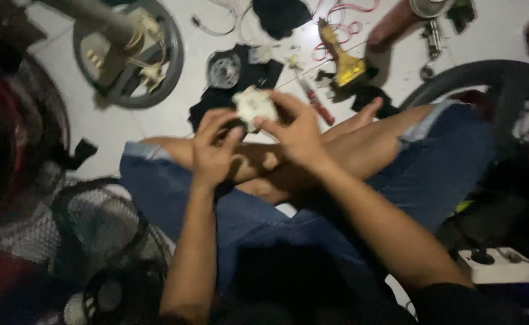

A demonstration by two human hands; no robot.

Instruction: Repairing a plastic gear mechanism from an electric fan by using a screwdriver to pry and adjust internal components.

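Sitting cross-legged on the white floor (156,123), the person pinches a small off-white plastic part (254,105) between both hands at upper centre of the frame. The right hand (297,135) grips its lower right edge; the left hand (213,150) curls beneath its left side, slightly lower. A red-handled screwdriver (315,102) lies just beyond, to the right.

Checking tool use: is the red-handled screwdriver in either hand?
No, the red-handled screwdriver lies on the floor beyond both hands.

No packages, labels, signs, screens
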